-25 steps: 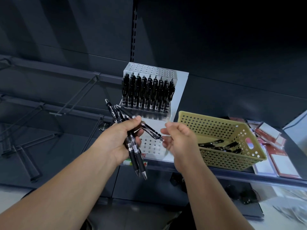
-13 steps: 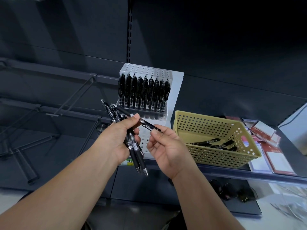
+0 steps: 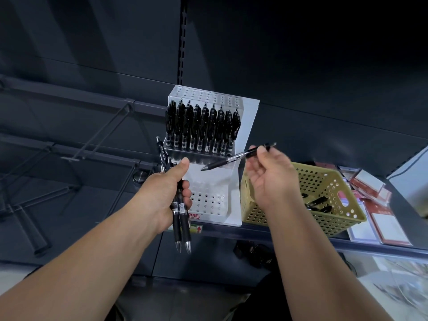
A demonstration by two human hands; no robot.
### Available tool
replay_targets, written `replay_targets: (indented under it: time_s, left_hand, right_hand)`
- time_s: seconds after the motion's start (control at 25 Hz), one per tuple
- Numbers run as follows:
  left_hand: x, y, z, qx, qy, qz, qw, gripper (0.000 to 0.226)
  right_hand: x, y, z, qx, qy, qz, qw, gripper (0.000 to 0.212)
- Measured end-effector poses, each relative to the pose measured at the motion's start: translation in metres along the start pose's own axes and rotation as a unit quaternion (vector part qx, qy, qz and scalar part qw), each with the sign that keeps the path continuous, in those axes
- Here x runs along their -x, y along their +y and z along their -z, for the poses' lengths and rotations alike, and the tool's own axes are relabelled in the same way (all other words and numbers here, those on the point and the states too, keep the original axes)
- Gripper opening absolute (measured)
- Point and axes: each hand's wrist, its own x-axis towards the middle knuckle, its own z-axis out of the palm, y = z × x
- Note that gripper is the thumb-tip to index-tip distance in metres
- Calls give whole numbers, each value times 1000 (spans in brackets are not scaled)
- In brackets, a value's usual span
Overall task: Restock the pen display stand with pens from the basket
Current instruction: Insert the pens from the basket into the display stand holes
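A white stepped pen display stand (image 3: 246, 126) sits on the shelf, its middle tier full of upright black pens (image 3: 202, 127) and its perforated lower tier (image 3: 207, 201) bare. My left hand (image 3: 163, 193) grips a bundle of black pens (image 3: 180, 218), tips pointing down, in front of the stand's left side. My right hand (image 3: 269, 179) pinches a single black pen (image 3: 234, 158) near its clip end, tip pointing left over the lower tier. The yellow perforated basket (image 3: 324, 181) stands right of the stand with a few black pens (image 3: 318, 202) inside.
Red and white card packs (image 3: 370, 186) lie on the shelf right of the basket. Bare metal display hooks (image 3: 76, 156) stick out from the dark back panel at the left. The shelf's front edge (image 3: 254, 232) runs below the stand.
My right hand has drawn one pen out of the left hand's bundle and lifted it up and to the right. The left hand keeps the rest of the bundle.
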Motion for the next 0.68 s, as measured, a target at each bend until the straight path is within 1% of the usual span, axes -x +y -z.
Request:
replay_targets:
  time_s: [0.04, 0.12, 0.2, 0.28, 0.36, 0.48, 0.68]
  left_hand:
    - [-1, 1, 0, -4, -1, 0, 1000, 20]
    - [-3, 3, 3, -19, -7, 1, 1000, 12]
    - [-6, 4, 6, -26, -22, 1, 999, 8]
    - [-8, 5, 9, -13, -34, 1, 999, 8]
    - [-9, 6, 10, 7, -37, -2, 999, 10]
    - [-11, 7, 12, 16, -28, -13, 999, 14]
    - [-9, 9, 15, 3, -11, -20, 1000, 17]
  right_hand:
    - [-4, -7, -4, 44, 7, 36, 998, 15]
    - [-12, -19, -12, 136, 16, 128, 982, 12]
    - [-21, -28, -22, 199, 4, 214, 956, 12]
    - [-30, -32, -31, 255, -19, 275, 927, 13]
    - [-35, -32, -36, 297, -33, 305, 904, 13]
    - [-42, -27, -42, 337, -47, 315, 886, 13]
    - [-48, -21, -49, 362, -63, 328, 871, 15]
